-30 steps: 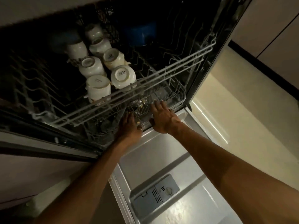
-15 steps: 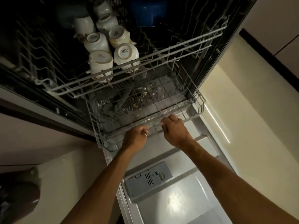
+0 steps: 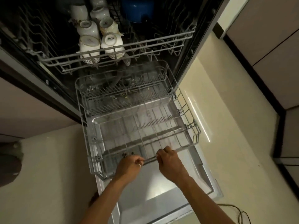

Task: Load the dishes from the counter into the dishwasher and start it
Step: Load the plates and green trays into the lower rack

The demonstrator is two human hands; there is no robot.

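My left grip (image 3: 129,165) and my right grip (image 3: 169,161) are both closed over the front rail of the grey wire lower rack (image 3: 184,147). The fingers curl round the wire side by side near its middle, so that a pull runs straight and the rack does not skew on its runners. The rack sits drawn out over the open stainless-steel dishwasher door (image 3: 161,193), which lies flat below my forearms. That puts its tines out in the open, where I judge plates can be dropped in from above. I see no plates standing in it. Above, the grey wire upper rack (image 3: 129,46) sits further back in the dark tub, carrying white ceramic cups (image 3: 89,44) mouth-down so they drain, with a blue round vessel (image 3: 137,8) behind them. The dishes waiting on the tabletop are out of view, so I reckon loading of this lower rack is not yet begun and fetching them comes next.
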